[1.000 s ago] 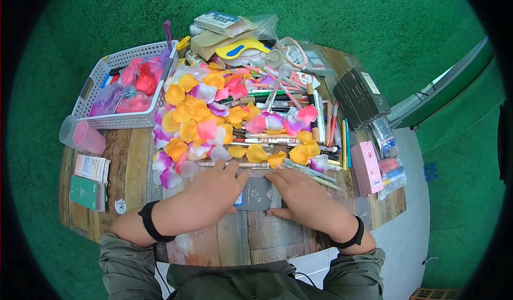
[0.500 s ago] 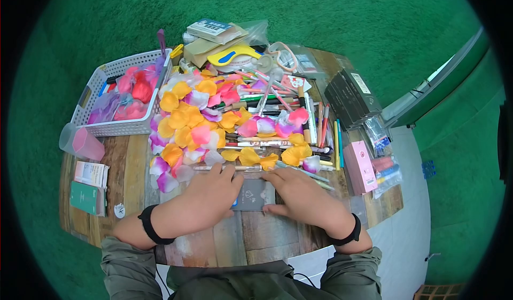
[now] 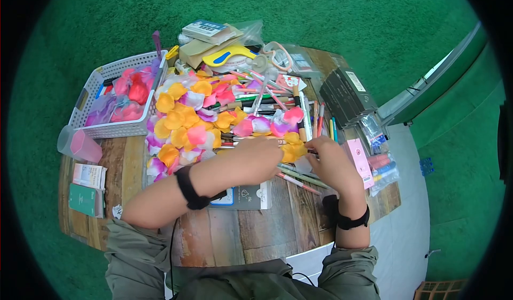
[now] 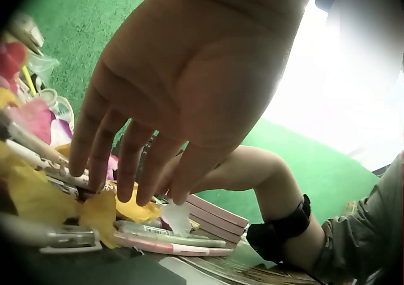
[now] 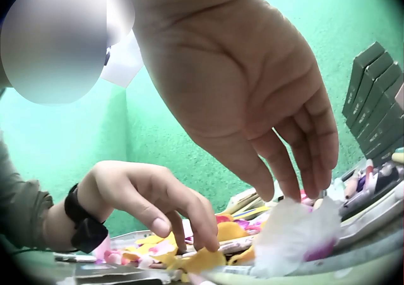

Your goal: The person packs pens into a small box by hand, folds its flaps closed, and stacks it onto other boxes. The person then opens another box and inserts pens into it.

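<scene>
My left hand [image 3: 259,158] reaches over the near edge of a pile of pens and artificial petals. Its fingers hang loosely extended in the left wrist view, close to a yellow petal [image 4: 98,215] and a pink-and-white pen [image 4: 170,244]. To its right, my right hand [image 3: 334,161] points its fingertips down at the pile. In the right wrist view its thumb and fingers stand apart just over a whitish petal [image 5: 293,234]. A flat dark grey box [image 3: 248,197] lies on the table below the left forearm, partly covered by it.
A white basket [image 3: 115,131] of bagged petals stands at the left, with clear and pink cups [image 3: 85,145] and small boxes [image 3: 86,199] nearer. Black boxes [image 3: 347,97] and a pink box [image 3: 358,164] line the right side. A yellow-and-blue tape dispenser [image 3: 227,55] lies at the back.
Both hands have left the dark grey box and moved forward and right to the pens and petals. The box stays on the table.
</scene>
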